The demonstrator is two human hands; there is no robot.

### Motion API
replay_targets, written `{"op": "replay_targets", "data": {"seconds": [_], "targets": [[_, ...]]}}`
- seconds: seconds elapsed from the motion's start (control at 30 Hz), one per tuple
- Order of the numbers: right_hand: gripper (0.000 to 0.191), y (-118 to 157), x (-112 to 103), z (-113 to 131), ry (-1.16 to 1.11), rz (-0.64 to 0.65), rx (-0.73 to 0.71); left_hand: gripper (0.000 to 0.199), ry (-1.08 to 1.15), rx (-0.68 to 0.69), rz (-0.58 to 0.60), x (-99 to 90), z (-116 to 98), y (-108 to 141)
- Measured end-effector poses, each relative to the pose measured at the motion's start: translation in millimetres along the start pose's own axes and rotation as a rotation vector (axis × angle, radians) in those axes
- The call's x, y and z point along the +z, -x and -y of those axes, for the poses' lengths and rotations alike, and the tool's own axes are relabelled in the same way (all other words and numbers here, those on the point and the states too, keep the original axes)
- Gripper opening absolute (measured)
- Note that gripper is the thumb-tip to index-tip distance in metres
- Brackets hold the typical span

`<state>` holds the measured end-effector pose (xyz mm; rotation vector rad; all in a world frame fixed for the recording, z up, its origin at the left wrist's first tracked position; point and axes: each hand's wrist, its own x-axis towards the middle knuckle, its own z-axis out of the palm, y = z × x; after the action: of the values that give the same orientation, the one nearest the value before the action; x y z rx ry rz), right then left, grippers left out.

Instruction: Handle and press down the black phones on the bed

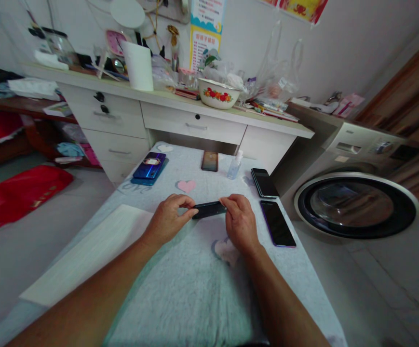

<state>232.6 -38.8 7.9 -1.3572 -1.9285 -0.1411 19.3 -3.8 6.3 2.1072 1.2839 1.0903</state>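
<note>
A dark smartphone (209,210) is held sideways between my two hands, a little above the cloth-covered table. My left hand (171,217) pinches its left end between thumb and fingers. At the other end, my right hand (241,220) grips it with thumb and curled fingers. To the right lies a black-screened phone with a purple edge (277,223), and beyond it a small stack of dark phones (264,183). Blue phones (150,166) are stacked at the far left. Near the far edge sit a brownish phone-sized item (209,161) and a clear spray bottle (235,165).
A pale flat sheet (89,255) lies along the table's left side. Behind the table, a white desk (195,126) carries a flowered enamel bowl (219,93), a paper roll (137,66) and plastic bags. A washing machine (354,193) stands at the right; a red bag (24,195) is on the left floor.
</note>
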Motion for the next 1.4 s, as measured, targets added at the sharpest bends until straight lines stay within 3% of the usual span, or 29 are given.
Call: {"op": "replay_targets", "data": {"seconds": [0.57,0.87,1.13,1.4], "targets": [[0.032,-1,-3,-33,0.053,-0.152,0.154,0.012,-0.011,-0.016,0.012,-0.2,0,0],[0.027,0,1,-41,-0.089,-0.251,0.292,0.012,-0.002,-0.021,0.007,-0.2,0,0],[0.031,-1,1,-41,-0.245,-0.256,0.438,0.012,0.003,-0.028,-0.004,0.3,-1,0],[0.034,3,8,-50,-0.224,-0.21,0.512,0.011,-0.002,-0.031,-0.001,0.8,-1,0]]}}
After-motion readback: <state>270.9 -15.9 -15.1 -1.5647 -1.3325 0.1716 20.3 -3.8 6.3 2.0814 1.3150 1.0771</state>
